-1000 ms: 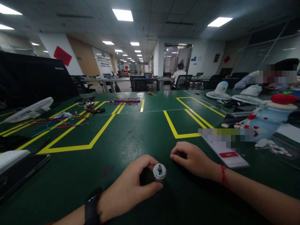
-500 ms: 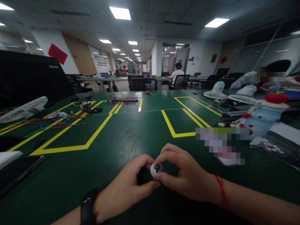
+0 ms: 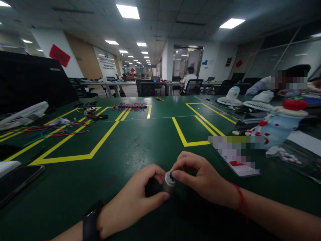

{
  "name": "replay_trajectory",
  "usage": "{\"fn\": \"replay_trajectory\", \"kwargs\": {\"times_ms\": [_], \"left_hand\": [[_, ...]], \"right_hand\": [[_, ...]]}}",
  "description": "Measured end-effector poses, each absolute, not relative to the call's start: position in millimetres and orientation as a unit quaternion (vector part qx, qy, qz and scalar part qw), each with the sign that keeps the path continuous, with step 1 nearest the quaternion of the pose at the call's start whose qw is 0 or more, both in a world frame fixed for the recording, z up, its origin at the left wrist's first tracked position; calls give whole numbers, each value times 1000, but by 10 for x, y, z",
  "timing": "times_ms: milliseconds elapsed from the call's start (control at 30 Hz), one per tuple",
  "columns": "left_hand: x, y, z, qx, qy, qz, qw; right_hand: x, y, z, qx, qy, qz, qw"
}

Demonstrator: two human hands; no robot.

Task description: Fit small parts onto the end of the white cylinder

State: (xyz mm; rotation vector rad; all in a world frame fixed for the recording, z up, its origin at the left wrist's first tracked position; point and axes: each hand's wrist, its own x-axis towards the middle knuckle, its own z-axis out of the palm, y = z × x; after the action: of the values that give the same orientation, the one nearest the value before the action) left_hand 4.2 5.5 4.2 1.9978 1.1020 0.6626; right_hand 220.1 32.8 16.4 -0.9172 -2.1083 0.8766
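Note:
A small metal cylinder (image 3: 170, 183) with a pale round top stands near the front middle of the green table (image 3: 135, 140). Thumb and fingers of my left hand (image 3: 140, 194) are closed around its side, from the left. My right hand (image 3: 200, 175) is at the cylinder's upper right, its thumb and index finger pinched at a small dark part on the top. Whether that part is loose or fixed to the cylinder cannot be made out. A dark band is on my left wrist, a red string on my right.
Coloured wires (image 3: 57, 130) and a small motor assembly (image 3: 91, 113) lie at left, a phone (image 3: 20, 184) at the near left. On the right are a covered flat device (image 3: 240, 164), a blue cup (image 3: 283, 124) and white fan parts (image 3: 230, 97). A person (image 3: 283, 80) leans over at far right.
My right thumb and index finger have shifted from around the cylinder's top to a pinch at its upper right edge. More of the cylinder's side shows now. The view has shifted slightly.

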Motion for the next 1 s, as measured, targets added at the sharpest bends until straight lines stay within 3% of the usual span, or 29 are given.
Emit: {"fn": "replay_trajectory", "kwargs": {"times_ms": [233,400,567,667,833,1000], "left_hand": [[57,44,33,802,405,265,350],[56,47,32,805,416,259,334],[59,40,54,809,421,257,320],[61,43,57,809,421,258,318],[52,53,52,807,418,257,328],[38,57,50,804,416,259,336]], "right_hand": [[2075,208,161,-303,-823,339,341],[2155,287,243,-331,-794,324,395],[2409,410,167,-291,-895,259,216],[2473,417,95,-266,-918,234,177],[2490,454,83,-282,-888,288,221],[2610,683,25,-436,-788,324,291]]}}
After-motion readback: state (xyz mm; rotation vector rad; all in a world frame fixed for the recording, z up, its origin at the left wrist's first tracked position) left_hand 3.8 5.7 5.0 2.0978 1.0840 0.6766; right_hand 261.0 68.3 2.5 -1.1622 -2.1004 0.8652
